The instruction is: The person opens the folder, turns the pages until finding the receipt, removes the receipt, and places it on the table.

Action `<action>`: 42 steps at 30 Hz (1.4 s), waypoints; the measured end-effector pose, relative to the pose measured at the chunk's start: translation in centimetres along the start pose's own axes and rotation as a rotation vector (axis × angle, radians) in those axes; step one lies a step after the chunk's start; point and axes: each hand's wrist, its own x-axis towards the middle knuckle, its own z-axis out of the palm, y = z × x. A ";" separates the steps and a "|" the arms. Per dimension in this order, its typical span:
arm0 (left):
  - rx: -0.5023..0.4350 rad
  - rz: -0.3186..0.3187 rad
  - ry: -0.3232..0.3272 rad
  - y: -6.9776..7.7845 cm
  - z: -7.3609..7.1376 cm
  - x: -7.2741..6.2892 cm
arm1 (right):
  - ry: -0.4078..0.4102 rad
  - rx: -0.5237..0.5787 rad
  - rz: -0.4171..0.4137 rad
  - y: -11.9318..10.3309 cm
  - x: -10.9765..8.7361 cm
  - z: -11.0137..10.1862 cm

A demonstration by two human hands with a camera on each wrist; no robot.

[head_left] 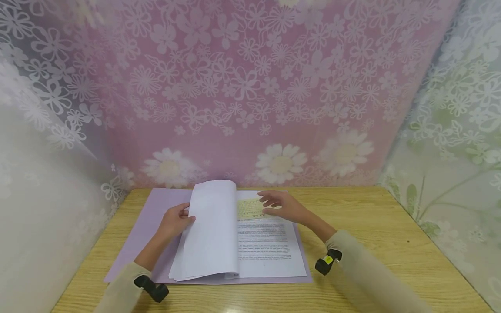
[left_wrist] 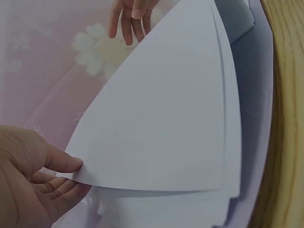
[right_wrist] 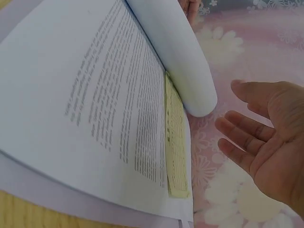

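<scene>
A stack of printed sheets lies in an open lilac folder on the table. My left hand pinches the edge of a turned-over white page between thumb and fingers; the left wrist view shows the thumb on top of the sheet. On the printed page lies a pale yellow slip with fine printed lines, partly covered by the right hand in the head view. My right hand hovers near that slip, fingers loosely spread, holding nothing. In the right wrist view, the slip lies apart from the fingers.
The wood-grain table extends to the right of the folder. A pink floral backdrop rises behind the table, with pale patterned sheets at both sides. Each wrist wears a black camera strap.
</scene>
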 end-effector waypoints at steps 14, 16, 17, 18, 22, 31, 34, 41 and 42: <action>0.153 0.009 -0.007 -1.2 -0.9 -0.1 | 0.171 -0.112 0.082 3.4 1.3 -2.0; 0.170 0.013 -0.017 -1.4 -0.9 -0.1 | 0.192 -0.107 0.091 3.8 1.5 -2.2; 0.176 0.017 -0.017 -1.5 -0.9 0.0 | 0.199 -0.102 0.096 4.0 1.6 -2.3; 0.177 0.021 -0.017 -1.7 -0.8 0.0 | 0.204 -0.100 0.102 4.2 1.7 -2.4; 0.204 0.065 -0.008 -2.0 -0.6 -0.1 | 0.212 -0.064 0.170 4.7 1.9 -2.6; 0.296 0.200 0.010 -2.6 0.0 -0.1 | 0.232 0.008 0.252 6.3 2.3 -2.2; 0.314 0.252 0.012 -2.8 0.0 -0.3 | 0.225 0.015 0.266 6.7 2.2 -2.0; 0.341 0.321 -0.006 -2.8 -0.1 -0.7 | 0.226 -0.014 0.252 7.6 2.0 -1.4; 0.353 0.320 -0.021 -2.8 -0.2 -0.8 | 0.228 -0.012 0.246 7.7 2.0 -1.3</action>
